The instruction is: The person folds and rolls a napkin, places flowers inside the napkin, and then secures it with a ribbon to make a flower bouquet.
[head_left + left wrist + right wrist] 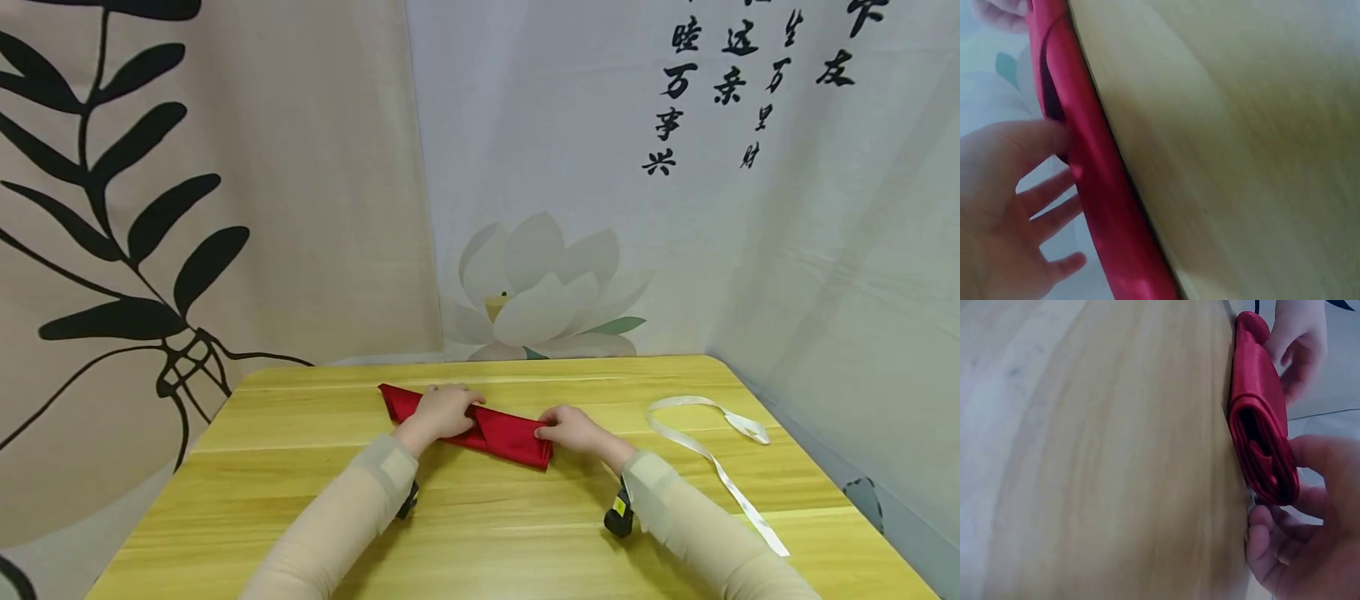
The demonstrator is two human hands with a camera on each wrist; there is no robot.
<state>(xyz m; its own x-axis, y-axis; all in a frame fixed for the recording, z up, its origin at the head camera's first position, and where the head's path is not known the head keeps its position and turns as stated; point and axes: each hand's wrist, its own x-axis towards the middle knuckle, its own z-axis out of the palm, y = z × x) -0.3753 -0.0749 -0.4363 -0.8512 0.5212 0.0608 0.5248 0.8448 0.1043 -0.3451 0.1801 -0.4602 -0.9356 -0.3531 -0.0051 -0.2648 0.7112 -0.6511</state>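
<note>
A red satin cloth, folded into a long flat roll, lies slantwise across the far half of the table, tapering to a point at its left end. My left hand is over its middle. In the left wrist view, the left thumb presses at a dark fold opening, while the other fingers reach behind the cloth. My right hand pinches the roll's right end. Seen from the right wrist, that end of the cloth shows its rolled layers, with the right thumb against its side.
A white ribbon lies in a loose curve on the right of the wooden table. Behind the table's far edge hangs a printed curtain. Each wrist carries a small black camera, one being the right wrist camera.
</note>
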